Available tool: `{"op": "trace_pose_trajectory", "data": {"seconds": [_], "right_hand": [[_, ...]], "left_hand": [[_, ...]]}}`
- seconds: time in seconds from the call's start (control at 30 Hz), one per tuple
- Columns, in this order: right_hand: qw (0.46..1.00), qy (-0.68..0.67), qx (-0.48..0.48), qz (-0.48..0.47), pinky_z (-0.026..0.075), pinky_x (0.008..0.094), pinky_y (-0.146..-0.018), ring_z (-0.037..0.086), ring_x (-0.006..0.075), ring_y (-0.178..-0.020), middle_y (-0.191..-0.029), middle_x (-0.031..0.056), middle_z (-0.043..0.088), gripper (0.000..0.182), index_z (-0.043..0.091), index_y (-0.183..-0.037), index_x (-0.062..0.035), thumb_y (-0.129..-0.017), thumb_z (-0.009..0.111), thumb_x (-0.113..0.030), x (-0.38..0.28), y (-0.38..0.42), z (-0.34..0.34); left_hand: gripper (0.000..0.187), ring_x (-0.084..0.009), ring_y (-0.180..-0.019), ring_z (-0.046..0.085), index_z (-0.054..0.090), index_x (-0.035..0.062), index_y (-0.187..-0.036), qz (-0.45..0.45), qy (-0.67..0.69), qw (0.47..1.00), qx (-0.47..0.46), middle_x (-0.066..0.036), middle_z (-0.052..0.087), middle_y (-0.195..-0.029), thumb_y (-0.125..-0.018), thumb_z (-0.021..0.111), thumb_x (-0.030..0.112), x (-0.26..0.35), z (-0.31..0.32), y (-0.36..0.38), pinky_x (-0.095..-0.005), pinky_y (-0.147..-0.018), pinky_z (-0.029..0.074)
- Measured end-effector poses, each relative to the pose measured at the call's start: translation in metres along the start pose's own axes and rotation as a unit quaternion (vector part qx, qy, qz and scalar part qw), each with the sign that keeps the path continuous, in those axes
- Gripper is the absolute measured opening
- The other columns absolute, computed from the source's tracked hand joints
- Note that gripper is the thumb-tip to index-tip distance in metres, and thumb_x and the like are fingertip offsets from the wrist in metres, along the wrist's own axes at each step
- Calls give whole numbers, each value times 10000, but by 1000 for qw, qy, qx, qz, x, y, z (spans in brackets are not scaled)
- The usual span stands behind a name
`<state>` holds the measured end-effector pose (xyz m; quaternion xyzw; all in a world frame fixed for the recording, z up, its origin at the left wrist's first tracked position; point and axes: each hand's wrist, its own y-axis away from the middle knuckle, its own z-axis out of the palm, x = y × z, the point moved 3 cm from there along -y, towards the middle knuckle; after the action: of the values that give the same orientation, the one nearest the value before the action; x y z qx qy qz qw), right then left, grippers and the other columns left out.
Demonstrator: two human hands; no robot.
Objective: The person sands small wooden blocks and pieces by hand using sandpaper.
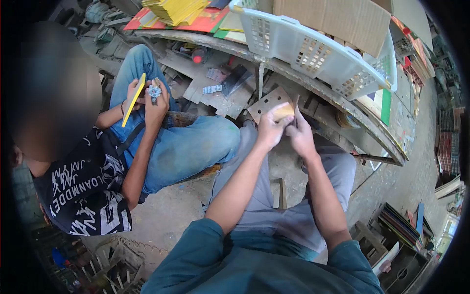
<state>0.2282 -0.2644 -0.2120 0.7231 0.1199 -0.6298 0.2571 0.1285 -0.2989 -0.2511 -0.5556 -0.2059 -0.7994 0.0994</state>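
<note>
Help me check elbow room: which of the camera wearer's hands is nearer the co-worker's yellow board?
Left. The left hand is apart from the yellow board, on the side towards it; the right hand is farther off, beyond the left hand.

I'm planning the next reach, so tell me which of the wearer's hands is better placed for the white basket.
Probably the right hand: it looks nearer the white basket than the left hand. Both hands are at the yellowish block, so the right would likely need freeing first.
</note>
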Motion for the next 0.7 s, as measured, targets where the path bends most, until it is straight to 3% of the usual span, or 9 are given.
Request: {"op": "trace_pose_trajectory", "data": {"seconds": [0.07, 0.1, 0.27, 0.37, 0.43, 0.5, 0.57, 0.63, 0.7], "right_hand": [[986, -140, -74, 62, 352, 182, -647, 433, 60, -677, -778, -60, 497, 626, 378, -1395, 0, -782, 429, -112, 20, -13, -14], [975, -212, -17, 64, 283, 208, -572, 353, 40, -623, -723, -85, 413, 455, 496, -1288, -33, -881, 431, -227, 29, -10, -13], [979, -201, 19, 29, 262, 228, -569, 367, 54, -641, -737, -75, 440, 527, 567, -1048, -102, -969, 311, -555, 26, 4, -3], [979, -174, 54, 88, 304, 229, -627, 426, 67, -723, -849, -43, 522, 583, 566, -1128, -85, -959, 308, -579, 29, 0, -14], [970, -214, -11, 111, 364, 247, -889, 506, 125, -1040, -1170, 30, 556, 712, 457, -1333, -45, -948, 271, -614, 38, -7, -21], [973, -216, 24, 73, 358, 246, -888, 504, 128, -1043, -1174, 18, 556, 710, 464, -1324, -44, -952, 255, -612, 37, 4, -17], [976, -211, -22, 41, 350, 253, -737, 473, 103, -852, -982, -9, 565, 679, 553, -1214, -48, -955, 263, -604, 32, 11, -10], [987, -150, 34, 40, 343, 260, -642, 451, 89, -725, -833, -31, 539, 660, 604, -1127, -55, -953, 276, -601, 39, 8, -7], [990, -94, 1, 106, 376, 241, -701, 501, 98, -780, -915, -14, 590, 676, 568, -1191, -56, -951, 263, -609, 53, -1, -22]], "left_hand": [[436, -105, -926, 604, 551, -4, -1231, 25, -74, 997, -11, -90, 652, -1067, -817, 683, 23, -9, 0, -1, -249, -833, 476], [440, -110, -916, 608, 552, -2, -1232, 44, -110, 993, -15, -100, 658, -1051, -815, 685, 26, -8, 1, 0, -254, -821, 481], [436, -129, -873, 626, 574, 22, -1216, 91, -234, 966, 66, -142, 679, -995, -798, 697, 40, -12, 0, -2, -286, -798, 491], [448, -219, -923, 667, 576, 65, -1224, 99, -204, 974, 10, -173, 674, -1022, -792, 692, 56, -10, 16, 17, -308, -809, 488], [453, -257, -935, 666, 573, 61, -1225, 89, -251, 964, 14, -194, 665, -1023, -787, 692, 59, -11, 22, 26, -322, -822, 485], [459, -280, -947, 661, 572, 42, -1220, 143, -267, 952, 48, -211, 659, -1024, -779, 694, 65, -7, 21, 26, -334, -833, 481], [430, -282, -980, 652, 577, 28, -1202, 102, -240, 958, 122, -223, 654, -1034, -788, 683, 82, -7, 8, 12, -335, -855, 476], [413, -264, -963, 659, 581, 27, -1194, 150, -255, 944, 145, -213, 663, -1015, -796, 678, 86, -17, 6, 13, -335, -846, 482], [414, -243, -967, 659, 581, 35, -1199, 114, -209, 968, 82, -199, 670, -1011, -799, 676, 84, -25, 13, 25, -334, -842, 483]]}}
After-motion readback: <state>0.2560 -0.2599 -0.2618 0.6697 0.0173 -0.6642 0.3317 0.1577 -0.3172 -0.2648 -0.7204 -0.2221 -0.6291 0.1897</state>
